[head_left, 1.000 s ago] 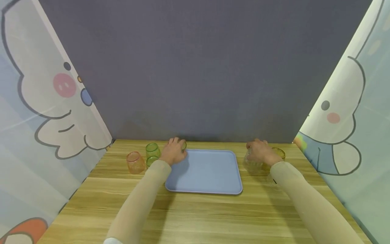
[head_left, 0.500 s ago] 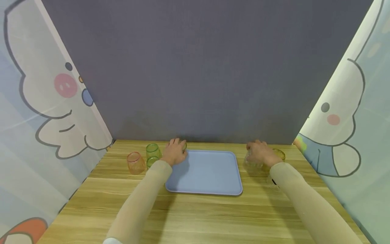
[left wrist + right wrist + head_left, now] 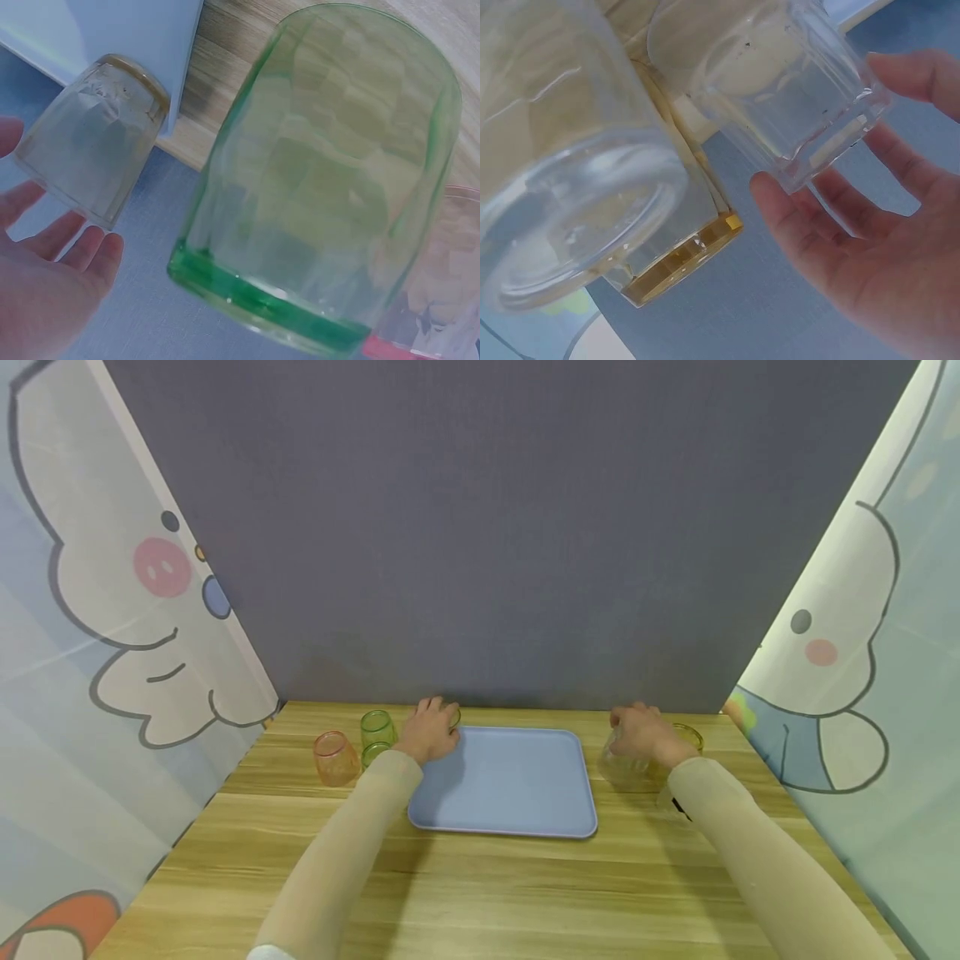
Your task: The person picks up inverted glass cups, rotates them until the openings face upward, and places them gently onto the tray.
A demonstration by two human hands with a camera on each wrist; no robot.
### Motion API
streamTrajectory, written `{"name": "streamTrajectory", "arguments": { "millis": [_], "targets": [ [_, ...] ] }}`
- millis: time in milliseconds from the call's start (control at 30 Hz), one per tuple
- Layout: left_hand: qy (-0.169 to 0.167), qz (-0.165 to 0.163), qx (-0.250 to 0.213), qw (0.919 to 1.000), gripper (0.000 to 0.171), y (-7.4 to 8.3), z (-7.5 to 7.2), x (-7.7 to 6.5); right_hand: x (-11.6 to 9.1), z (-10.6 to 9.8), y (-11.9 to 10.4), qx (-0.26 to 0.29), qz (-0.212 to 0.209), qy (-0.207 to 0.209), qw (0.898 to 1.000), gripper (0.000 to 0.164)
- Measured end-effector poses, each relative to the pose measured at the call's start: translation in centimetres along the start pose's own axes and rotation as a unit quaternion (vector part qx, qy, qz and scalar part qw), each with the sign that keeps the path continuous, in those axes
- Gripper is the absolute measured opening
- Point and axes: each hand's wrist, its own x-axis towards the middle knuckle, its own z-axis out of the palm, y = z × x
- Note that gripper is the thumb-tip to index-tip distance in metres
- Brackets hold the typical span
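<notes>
My left hand [image 3: 430, 732] is at the tray's far left corner. Its thumb and fingers grip a clear glass with an amber band [image 3: 94, 139], mostly hidden behind the hand in the head view. Over on the right, my right hand [image 3: 640, 732] holds a plain clear glass [image 3: 780, 90], thumb on one side and fingers on the other. A pale blue tray [image 3: 502, 781] lies between the hands with nothing on it. Beside the right hand is an amber glass [image 3: 688, 737]; another clear glass [image 3: 577, 217] is nearest the right wrist camera.
Two green glasses, one behind [image 3: 377, 727] and one in front [image 3: 375, 752], stand left of my left hand. Further left is a pink-orange glass [image 3: 336, 760]. The wooden table [image 3: 510, 893] ends at a grey panel [image 3: 480, 543], with printed curtains on both sides.
</notes>
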Motion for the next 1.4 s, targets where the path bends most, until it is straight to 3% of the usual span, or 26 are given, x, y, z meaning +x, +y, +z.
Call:
{"name": "streamTrajectory", "arguments": {
  "millis": [167, 467, 733, 1167, 1400],
  "targets": [
    [0.001, 0.009, 0.003, 1.0, 0.052, -0.2, -0.2, 0.0, -0.3, -0.4, -0.1, 0.004, -0.002, 0.014, 1.0, 0.049],
    [0.049, 0.038, -0.01, 0.9981, 0.04, -0.4, -0.3, -1.1, -1.0, -0.7, -0.6, 0.017, -0.013, 0.023, 1.0, 0.048],
    [0.085, 0.066, -0.024, 0.9939, 0.041, 0.0, -0.3, -1.8, -1.3, -0.6, -0.4, 0.026, -0.017, 0.03, 0.999, 0.047],
    [0.148, 0.077, -0.106, 0.9804, 0.042, 0.6, -0.4, -2.8, -1.9, -0.9, -1.5, 0.022, -0.022, 0.043, 0.999, 0.05],
    [0.158, 0.071, -0.15, 0.9734, 0.043, 0.9, -0.6, -3.4, -2.5, -1.1, -2.1, 0.029, -0.024, 0.058, 0.998, 0.048]
  ]
}}
